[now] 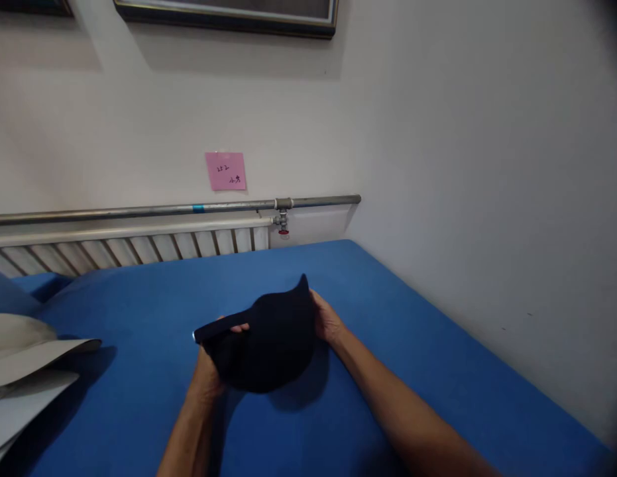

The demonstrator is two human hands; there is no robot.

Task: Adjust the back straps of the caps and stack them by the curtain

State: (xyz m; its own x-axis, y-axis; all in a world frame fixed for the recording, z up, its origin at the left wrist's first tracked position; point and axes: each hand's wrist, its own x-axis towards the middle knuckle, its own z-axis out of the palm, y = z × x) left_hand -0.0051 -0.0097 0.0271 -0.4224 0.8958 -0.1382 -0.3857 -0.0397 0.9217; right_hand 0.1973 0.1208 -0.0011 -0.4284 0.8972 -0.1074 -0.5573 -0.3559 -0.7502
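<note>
A wide bed covered with a plain blue sheet fills the lower half of the view and meets a white wall at the back and on the right side. Above the middle of the sheet, both hands hold a black cap. The left hand grasps it from below near the brim, with the fingertips showing over the dark edge. The right hand is closed on the far right side of the cap, with the thumb on top. The cap throws a shadow on the sheet just under it.

At the left edge lies a pale grey hat with a broad brim, resting on the sheet well apart from the hands. Behind the bed runs a white radiator, and just above it a metal pipe with a small red valve. A pink paper note is stuck on the wall above the pipe. The lower edge of a dark picture frame shows at the top.
</note>
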